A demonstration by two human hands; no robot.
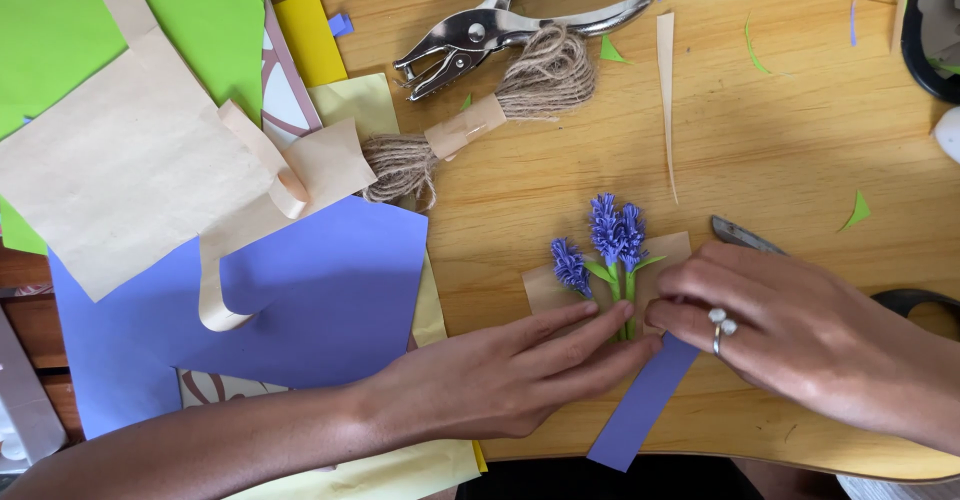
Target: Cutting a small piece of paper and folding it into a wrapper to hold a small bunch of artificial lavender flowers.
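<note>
3 purple paper flowers (603, 243), green stems

head view | straight down, close | over wooden table (800, 140) | single view

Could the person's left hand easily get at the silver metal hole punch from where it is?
Probably yes: the left hand only presses on the paper flowers, and nothing tall stands before the hole punch, only the twine bundle.

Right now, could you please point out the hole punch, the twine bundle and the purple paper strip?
hole punch (470, 32): head view, on its pivot.
twine bundle (545, 75): head view, upper loops.
purple paper strip (640, 410): head view, middle.
</note>
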